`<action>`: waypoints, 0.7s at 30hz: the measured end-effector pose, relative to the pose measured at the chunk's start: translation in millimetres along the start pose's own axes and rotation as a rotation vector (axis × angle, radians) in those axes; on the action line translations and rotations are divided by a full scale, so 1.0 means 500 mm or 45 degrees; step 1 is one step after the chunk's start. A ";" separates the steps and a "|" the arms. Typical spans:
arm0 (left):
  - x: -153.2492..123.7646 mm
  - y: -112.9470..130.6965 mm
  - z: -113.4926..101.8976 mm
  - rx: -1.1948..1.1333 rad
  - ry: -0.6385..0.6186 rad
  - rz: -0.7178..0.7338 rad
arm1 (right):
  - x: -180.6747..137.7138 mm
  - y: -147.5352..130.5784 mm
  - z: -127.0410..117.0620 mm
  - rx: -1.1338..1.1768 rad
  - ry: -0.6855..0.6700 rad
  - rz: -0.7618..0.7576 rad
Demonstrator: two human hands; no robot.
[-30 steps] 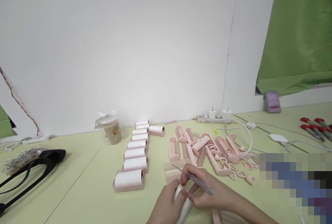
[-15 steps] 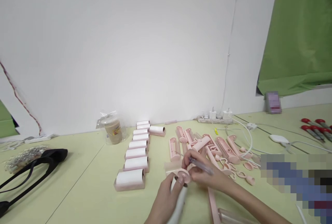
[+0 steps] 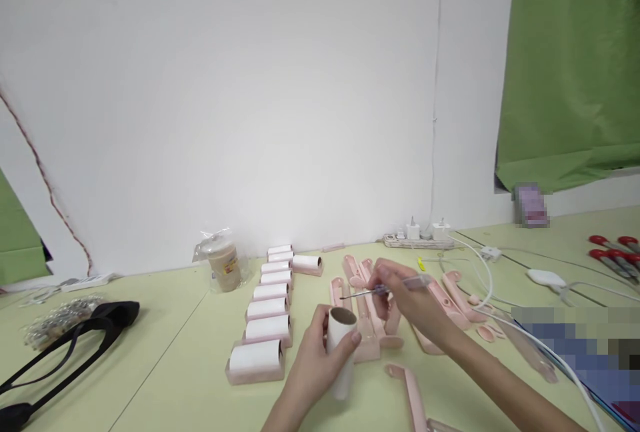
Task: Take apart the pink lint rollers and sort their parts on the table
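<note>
My left hand is wrapped round a white paper roll with a brown cardboard core, its open end tilted toward me. My right hand reaches further back and pinches a thin clear-handled screwdriver, its metal tip pointing left over a heap of pink plastic parts. A pink handle piece lies on the table just right of the roll.
A row of white rolls in pink holders runs back on the left. A wrapped cup, a power strip with white cables, red-handled tools and a black strap lie around the pale green table.
The pink end cap that sat on the roll is gone and the core now shows. My right hand moved away from the roll, up and back over the pink parts, still holding the screwdriver.
</note>
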State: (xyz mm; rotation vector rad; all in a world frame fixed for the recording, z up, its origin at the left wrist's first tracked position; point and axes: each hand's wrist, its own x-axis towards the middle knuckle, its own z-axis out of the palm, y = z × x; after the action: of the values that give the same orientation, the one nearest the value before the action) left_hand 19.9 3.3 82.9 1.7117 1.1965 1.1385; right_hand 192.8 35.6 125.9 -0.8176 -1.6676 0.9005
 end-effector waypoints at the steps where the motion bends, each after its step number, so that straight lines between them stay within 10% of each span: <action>1: 0.014 0.016 -0.003 0.046 -0.005 0.051 | 0.009 -0.015 -0.006 -0.030 0.066 -0.005; 8: 0.104 0.036 0.029 -0.077 -0.086 0.146 | 0.057 -0.016 0.003 -0.703 0.092 -0.074; 15: 0.119 -0.003 0.043 -0.312 -0.124 0.167 | 0.062 0.051 0.019 -0.454 -0.118 -0.016; 21: 0.127 -0.010 0.032 -0.280 -0.041 0.199 | 0.062 0.000 0.008 -0.124 0.021 -0.055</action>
State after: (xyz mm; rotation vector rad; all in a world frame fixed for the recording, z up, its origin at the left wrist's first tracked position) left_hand 44.1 64.3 88.5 1.6690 0.8940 1.2805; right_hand 181.5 61.5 139.2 -0.8494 -1.7189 0.7862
